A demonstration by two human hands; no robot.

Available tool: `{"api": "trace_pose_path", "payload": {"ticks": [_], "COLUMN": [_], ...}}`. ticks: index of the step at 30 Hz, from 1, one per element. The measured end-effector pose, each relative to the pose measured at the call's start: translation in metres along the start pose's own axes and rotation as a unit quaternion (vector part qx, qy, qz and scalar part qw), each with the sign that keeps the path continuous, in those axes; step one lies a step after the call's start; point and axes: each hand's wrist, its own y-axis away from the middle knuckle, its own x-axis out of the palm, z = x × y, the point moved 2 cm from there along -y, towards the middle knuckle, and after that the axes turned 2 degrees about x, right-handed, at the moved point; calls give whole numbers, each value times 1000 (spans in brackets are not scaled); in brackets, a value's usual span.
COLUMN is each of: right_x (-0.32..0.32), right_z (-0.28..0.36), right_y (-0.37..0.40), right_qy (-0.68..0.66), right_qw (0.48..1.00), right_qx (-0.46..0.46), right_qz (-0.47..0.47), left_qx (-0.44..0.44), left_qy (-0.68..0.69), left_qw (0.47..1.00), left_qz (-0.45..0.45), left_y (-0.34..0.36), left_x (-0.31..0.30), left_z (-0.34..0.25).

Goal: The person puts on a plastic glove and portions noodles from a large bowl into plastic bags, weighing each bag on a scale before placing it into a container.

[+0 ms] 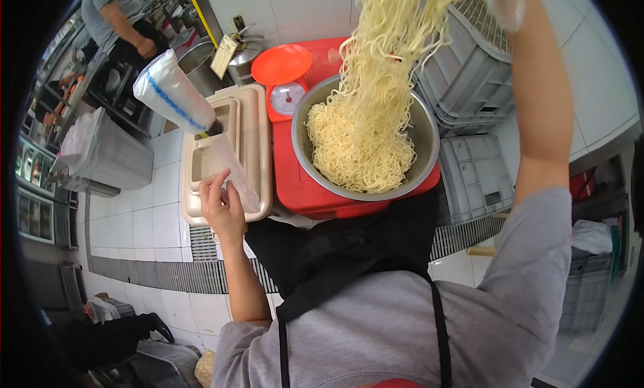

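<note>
A large metal bowl (432,150) on a red surface (285,180) holds a heap of yellow noodles (362,146). A long bundle of noodles hangs above the bowl, reaching the top edge. My right hand (506,6), in a clear plastic glove, is raised beside this bundle; its fingers are blurred and partly cut off. My left hand (223,203) pinches a thin clear plastic bag (235,177) over a beige lidded box (261,120). Behind it stands a roll of plastic bags (173,93). A red scale (287,98) with an orange-red dish (282,64) sits left of the bowl.
Grey crates (469,73) stand right of the bowl. Metal pots (245,63) are behind the beige box. A grey bin (111,153) stands at the left. Another person (121,19) is at the upper left, by metal shelving.
</note>
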Motion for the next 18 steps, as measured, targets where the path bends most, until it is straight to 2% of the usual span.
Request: {"api": "trace_pose_path", "payload": {"ticks": [2,4,5,7,8,9,10,11,12,13,14,16,18], "right_x": [25,66,87,135,162,182,202,204,209,207,197,163,130], "right_z": [-38,-103,-105,-200,-272,-245,-212,-225,-250,-258,-267,-240,-208], "right_y": [21,53,85,110,134,148,159,159,163,160,155,128,96], "right_qy": [-63,-157,-226,-80,-64,140,338,339,115,-116,-117,-149,-416], "right_qw": [995,969,944,926,951,934,878,879,914,892,893,940,841], "right_qx": [65,167,239,312,239,262,273,271,362,429,428,275,329], "right_qz": [46,87,34,199,188,198,199,197,143,82,81,137,107], "left_qx": [-9,-7,-7,-18,-28,-27,-29,-30,-29,-25,-20,-22,-22], "left_qy": [-8,-14,-22,-11,-2,0,-1,-2,-2,7,16,8,3], "left_qw": [1000,1000,1000,1000,1000,1000,999,999,999,1000,1000,1000,1000], "left_qz": [-1,3,6,9,14,14,17,20,18,12,8,15,19], "left_y": [-1,1,2,7,8,10,9,8,9,10,11,11,13], "left_x": [-3,-5,-6,-5,-4,-3,-3,-3,-2,-1,-1,-4,-4], "left_z": [-3,0,3,11,13,12,11,10,10,11,11,7,7]}}
